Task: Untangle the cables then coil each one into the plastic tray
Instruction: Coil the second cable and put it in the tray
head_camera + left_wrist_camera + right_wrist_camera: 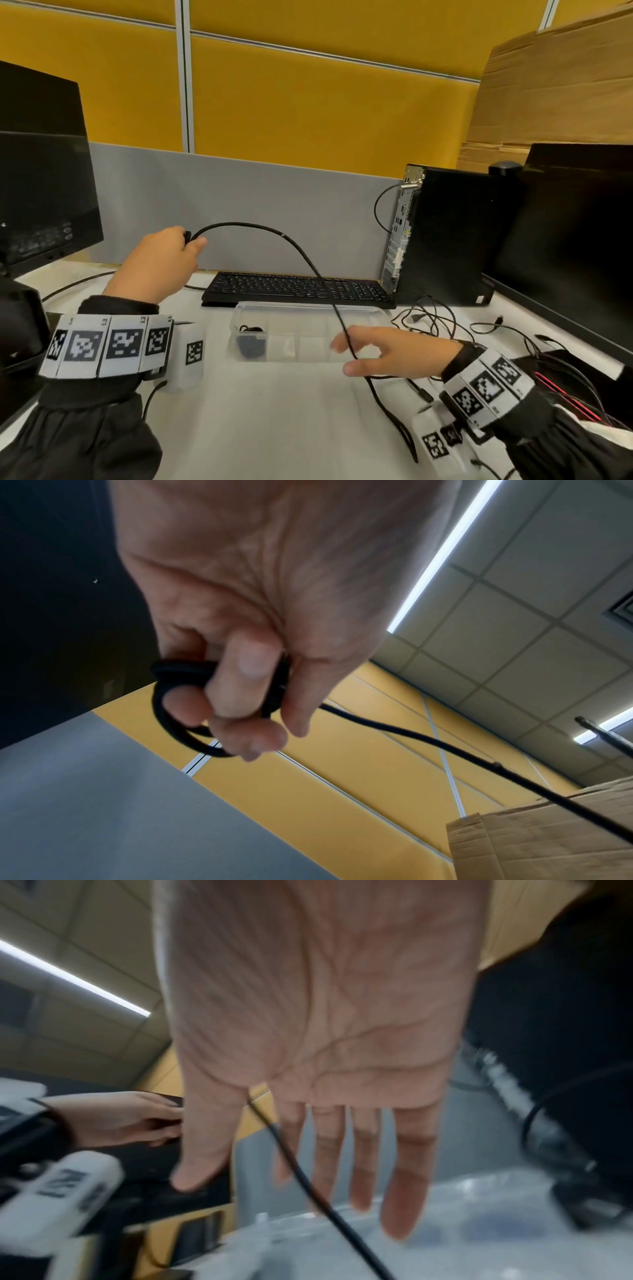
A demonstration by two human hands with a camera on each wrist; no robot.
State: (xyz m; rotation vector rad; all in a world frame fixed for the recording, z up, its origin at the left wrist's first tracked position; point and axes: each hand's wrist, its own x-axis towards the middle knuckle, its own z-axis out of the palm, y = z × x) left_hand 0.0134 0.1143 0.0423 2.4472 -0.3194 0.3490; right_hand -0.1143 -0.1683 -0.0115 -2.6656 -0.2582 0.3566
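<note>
My left hand (171, 253) is raised above the desk's left side and grips a small coil of a black cable (274, 233); the left wrist view shows the loops (178, 696) wound round my curled fingers. The cable arcs right and down, passing between the thumb and fingers of my right hand (370, 349), which hovers with straight, spread fingers over the right end of the clear plastic tray (308, 308). In the right wrist view the cable (308, 1191) runs past the open palm. One coiled black cable (251, 342) lies in the tray's left compartment.
A black keyboard (294, 287) lies behind the tray. A desktop tower (445, 233) and a monitor (575, 240) stand at the right, another monitor (41, 192) at the left. Several tangled thin cables (431, 318) lie right of the tray. Cardboard (555, 85) leans at the back right.
</note>
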